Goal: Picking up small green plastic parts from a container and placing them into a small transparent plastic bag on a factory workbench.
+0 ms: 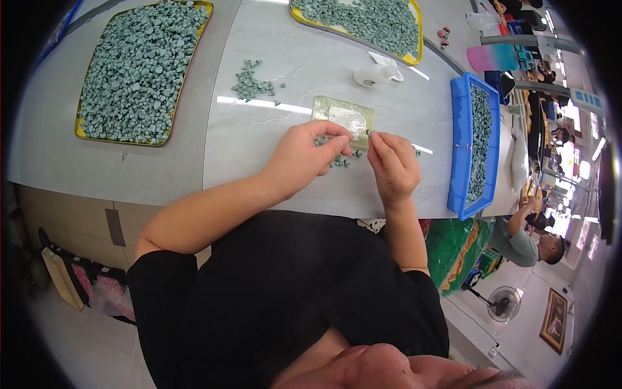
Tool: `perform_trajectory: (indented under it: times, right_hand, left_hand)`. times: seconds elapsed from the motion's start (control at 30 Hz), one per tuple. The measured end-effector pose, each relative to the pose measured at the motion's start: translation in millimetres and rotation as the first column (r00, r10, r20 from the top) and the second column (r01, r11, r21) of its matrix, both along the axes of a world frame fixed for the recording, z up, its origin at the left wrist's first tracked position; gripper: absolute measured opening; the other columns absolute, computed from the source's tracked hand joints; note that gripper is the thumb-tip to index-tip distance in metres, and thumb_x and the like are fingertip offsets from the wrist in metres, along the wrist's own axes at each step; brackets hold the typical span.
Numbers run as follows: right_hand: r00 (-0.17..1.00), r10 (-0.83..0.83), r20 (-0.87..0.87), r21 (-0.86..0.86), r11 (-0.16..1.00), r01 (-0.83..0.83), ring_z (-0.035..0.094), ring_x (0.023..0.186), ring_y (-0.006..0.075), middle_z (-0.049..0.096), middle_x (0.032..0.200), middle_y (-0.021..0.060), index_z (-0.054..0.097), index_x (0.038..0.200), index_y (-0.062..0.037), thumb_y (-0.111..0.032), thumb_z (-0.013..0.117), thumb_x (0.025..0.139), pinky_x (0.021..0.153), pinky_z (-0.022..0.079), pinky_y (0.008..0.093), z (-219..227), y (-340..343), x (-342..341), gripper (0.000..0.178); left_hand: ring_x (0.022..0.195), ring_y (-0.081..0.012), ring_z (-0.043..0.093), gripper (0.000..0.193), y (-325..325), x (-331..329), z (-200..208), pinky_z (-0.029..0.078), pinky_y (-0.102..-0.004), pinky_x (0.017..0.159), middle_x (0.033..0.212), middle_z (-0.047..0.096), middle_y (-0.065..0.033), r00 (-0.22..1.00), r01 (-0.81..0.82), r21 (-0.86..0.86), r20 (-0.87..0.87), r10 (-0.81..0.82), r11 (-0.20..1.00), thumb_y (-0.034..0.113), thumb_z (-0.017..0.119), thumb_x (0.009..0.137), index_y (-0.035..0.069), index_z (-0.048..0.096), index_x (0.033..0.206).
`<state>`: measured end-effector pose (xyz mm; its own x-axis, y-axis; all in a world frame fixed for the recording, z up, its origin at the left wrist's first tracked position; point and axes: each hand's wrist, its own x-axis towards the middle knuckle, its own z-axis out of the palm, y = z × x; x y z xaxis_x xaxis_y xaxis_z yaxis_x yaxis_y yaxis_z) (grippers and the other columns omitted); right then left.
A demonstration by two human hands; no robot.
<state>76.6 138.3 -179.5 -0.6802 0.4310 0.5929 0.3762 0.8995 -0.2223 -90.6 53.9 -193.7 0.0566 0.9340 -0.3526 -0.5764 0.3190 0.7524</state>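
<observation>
My right hand (395, 167) pinches a small dark green piece (368, 133) between thumb and fingertips. Beside it, my left hand (299, 154) is closed, thumb and index fingertips together; whatever they hold is too small to make out. Both hands are over the near edge of a flat yellowish-green pad (328, 104), which has a clear, shiny patch (350, 120) on top. Several loose green pieces (341, 162) lie on the table under and between my hands. A larger scatter of grey-green pieces (251, 84) lies farther left. Beyond the pad is a white bottle (376, 72).
A yellow-rimmed tray (170, 133) heaped with grey-green pieces stands left; another such tray (420, 39) is at the far side. To the right stands a blue bin (459, 139) of darker pieces. A pink-and-turquoise cup (491, 58) and a seated person (528, 240) are farther right.
</observation>
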Motion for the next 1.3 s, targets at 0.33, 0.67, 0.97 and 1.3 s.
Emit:
perform_trajectory:
  times: [0.33, 0.67, 0.97, 1.3]
  right_hand:
    - [0.995, 0.086, 0.048, 0.102, 0.991, -0.090, 0.061, 0.071, 0.0237, 0.063, 0.082, 0.0105, 0.065, 0.084, 0.0038, 0.010, 0.072, 0.061, 0.059, 0.049, 0.0305, -5.9, 4.5, -6.8, 0.025]
    - [0.990, 0.107, 0.094, 0.115, 0.986, -0.118, 0.061, 0.070, 0.0244, 0.063, 0.083, 0.0113, 0.064, 0.084, 0.0044, 0.009, 0.072, 0.061, 0.059, 0.049, 0.0317, -4.9, 3.8, -9.5, 0.025]
    - [0.999, 0.027, -0.043, -0.033, 0.999, -0.028, 0.061, 0.070, 0.0223, 0.063, 0.081, 0.0113, 0.063, 0.082, 0.0045, 0.011, 0.070, 0.065, 0.059, 0.049, 0.0300, -5.2, -6.0, -11.1, 0.019]
    - [0.863, -0.332, -0.381, -0.891, 0.380, -0.247, 0.056, 0.076, 0.0118, 0.059, 0.090, 0.0091, 0.059, 0.086, 0.0040, 0.008, 0.063, 0.078, 0.067, 0.046, 0.0237, -4.7, -39.3, -17.3, 0.009]
  left_hand:
    - [0.053, -0.0033, 0.033, 0.020, -0.5, -7.6, -1.5, 0.027, -0.0187, 0.046, 0.079, 0.055, -0.0016, 0.986, -0.034, -0.114, 0.158, 0.052, 0.993, 0.013, 0.058, 0.090, -0.002, 0.060, 0.103]
    - [0.052, -0.0031, 0.031, 0.014, -2.6, -7.5, -3.6, 0.026, -0.0187, 0.045, 0.075, 0.049, -0.0002, 0.977, -0.073, -0.097, 0.191, 0.091, 0.993, 0.016, 0.050, 0.095, 0.003, 0.051, 0.090]
    - [0.051, -0.0032, 0.029, 0.026, -4.7, -10.1, 0.4, 0.024, -0.0196, 0.043, 0.064, 0.039, 0.0040, 0.997, 0.001, -0.103, 0.076, 0.007, 0.995, 0.028, 0.048, 0.096, 0.006, 0.048, 0.081]
    - [0.048, -0.0038, 0.027, 0.035, -8.6, -11.3, 0.1, 0.023, -0.0212, 0.042, 0.057, 0.034, 0.0053, 0.990, 0.021, -0.053, 0.144, -0.013, 0.998, 0.032, 0.048, 0.096, 0.008, 0.046, 0.071]
